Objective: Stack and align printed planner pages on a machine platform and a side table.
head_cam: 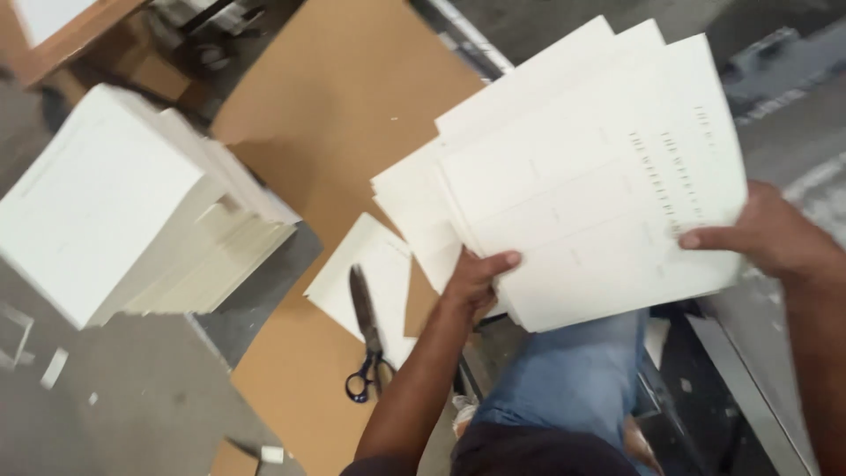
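Note:
Both my hands hold a fanned bundle of several white printed sheets (582, 176) above my lap. My left hand (474, 280) grips the bundle's lower left corner, thumb on top. My right hand (765, 236) pinches the right edge, thumb lying across the paper. The sheets are spread so their edges show staggered toward the upper left. Below the bundle my knee in blue jeans (573, 370) shows.
A thick leaning stack of white sheets (123, 203) stands at the left. Brown cardboard (344, 115) covers the surface, with a single white sheet (374, 282) and blue-handled scissors (366, 335) on it. A wooden frame (62, 40) sits top left; a metal rail (749, 379) runs at the right.

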